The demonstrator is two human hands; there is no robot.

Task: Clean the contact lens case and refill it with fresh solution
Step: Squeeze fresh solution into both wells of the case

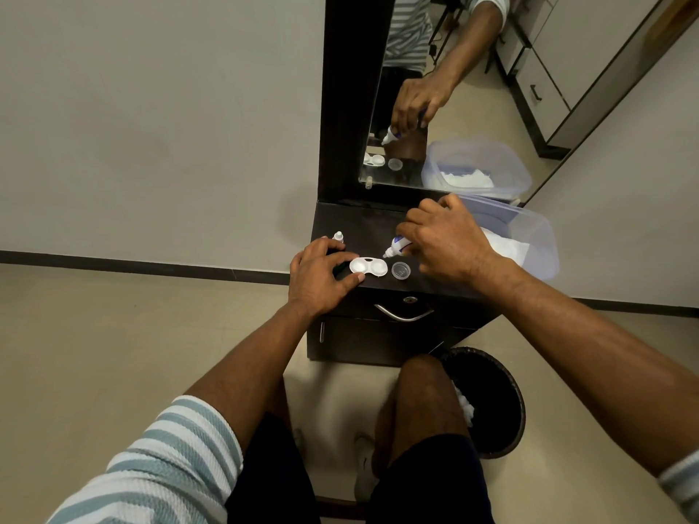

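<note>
While our left hand (321,274) pinned the lens case (368,267) flat on the counter (363,228), our right hand (446,243) gripped the solution bottle (397,246), nozzle tilted down-left just above the case's right well.

a white contact lens case (368,267) lies flat on the dark cabinet top, both round wells open and facing up, joined side by side. a white solution bottle (397,246) with a blue label is tilted nozzle-down, its tip just above the right well's far edge. a small clear round cap (401,270) sits just beside the case on its right, open side up. another small white bottle (338,236) stands upright behind and to the left of the case.
</note>
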